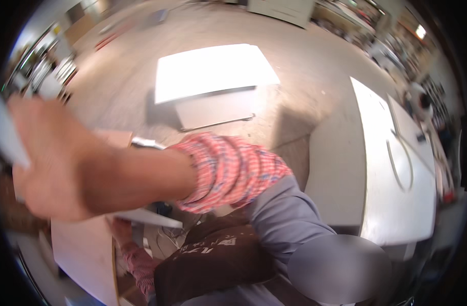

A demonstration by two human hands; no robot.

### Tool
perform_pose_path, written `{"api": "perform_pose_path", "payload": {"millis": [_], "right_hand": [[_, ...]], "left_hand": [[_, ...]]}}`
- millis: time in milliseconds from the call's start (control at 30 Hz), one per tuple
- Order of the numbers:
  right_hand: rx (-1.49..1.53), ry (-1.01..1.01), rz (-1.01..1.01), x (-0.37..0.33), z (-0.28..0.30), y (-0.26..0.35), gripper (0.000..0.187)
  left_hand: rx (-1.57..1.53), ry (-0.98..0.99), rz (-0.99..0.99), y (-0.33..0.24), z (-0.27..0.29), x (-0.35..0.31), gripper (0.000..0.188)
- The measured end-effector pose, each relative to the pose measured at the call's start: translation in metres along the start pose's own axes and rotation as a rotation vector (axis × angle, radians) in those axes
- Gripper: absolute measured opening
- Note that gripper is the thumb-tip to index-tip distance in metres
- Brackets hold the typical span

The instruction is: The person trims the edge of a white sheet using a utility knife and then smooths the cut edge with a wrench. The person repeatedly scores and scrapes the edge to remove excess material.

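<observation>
My right arm, in a rolled red checked sleeve, reaches across to the far left. At its end my right hand (47,158), slightly blurred, is closed around a flat white panel (10,136) at the left rim. Beneath that forearm another stretch of white board (149,219) shows; whether it belongs to the same panel is hidden. My left hand (122,232) is low at the left, just under this board, beside a pale tabletop (83,252). Its fingers are mostly covered, so their grip does not show.
Ahead on the concrete floor stands a low cabinet with a white top (215,71). To the right is a long white worktable (396,204) with a looped cord (404,173). A person (419,99) is beyond it. Cables (169,237) hang near my left side.
</observation>
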State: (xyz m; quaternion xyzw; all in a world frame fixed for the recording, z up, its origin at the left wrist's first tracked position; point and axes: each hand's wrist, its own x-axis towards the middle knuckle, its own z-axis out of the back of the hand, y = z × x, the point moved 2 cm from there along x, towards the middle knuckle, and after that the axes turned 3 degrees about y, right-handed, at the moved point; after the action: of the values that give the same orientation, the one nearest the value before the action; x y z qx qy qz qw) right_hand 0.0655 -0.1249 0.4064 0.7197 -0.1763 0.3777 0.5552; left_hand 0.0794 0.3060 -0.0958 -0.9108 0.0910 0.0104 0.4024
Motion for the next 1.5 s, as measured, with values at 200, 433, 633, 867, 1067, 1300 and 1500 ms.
{"api": "perform_pose_path", "payload": {"millis": [200,433,633,867,1067,1300,1500], "right_hand": [[-0.319,0.060,0.015,0.017,0.034,-0.049,0.012],[0.006,-0.011,0.023,-0.034,0.102,-0.041,0.021],[0.160,-0.195,-0.071,-0.086,0.185,-0.046,0.039],[-0.130,-0.779,-0.224,-0.196,0.292,-0.025,0.019],[-0.211,-1.172,-0.144,-0.272,0.325,0.036,0.073],[-0.676,-1.291,-0.278,-0.345,0.413,0.089,0.070],[-0.862,-1.357,-0.333,-0.375,0.477,0.118,0.068]], "left_hand": [[0.106,-0.518,-0.010,0.047,-0.093,0.035,0.071],[0.074,-0.573,0.003,0.037,-0.105,0.021,0.068],[-0.013,-0.620,-0.091,0.009,-0.142,-0.014,0.066],[-0.070,-0.333,-0.241,0.012,-0.212,0.002,0.059],[-0.062,-0.283,-0.211,0.053,-0.335,0.054,0.051],[0.133,-0.053,-0.026,0.191,-0.433,0.124,0.044],[-0.165,-0.235,0.254,0.259,-0.512,0.148,0.038]]}}
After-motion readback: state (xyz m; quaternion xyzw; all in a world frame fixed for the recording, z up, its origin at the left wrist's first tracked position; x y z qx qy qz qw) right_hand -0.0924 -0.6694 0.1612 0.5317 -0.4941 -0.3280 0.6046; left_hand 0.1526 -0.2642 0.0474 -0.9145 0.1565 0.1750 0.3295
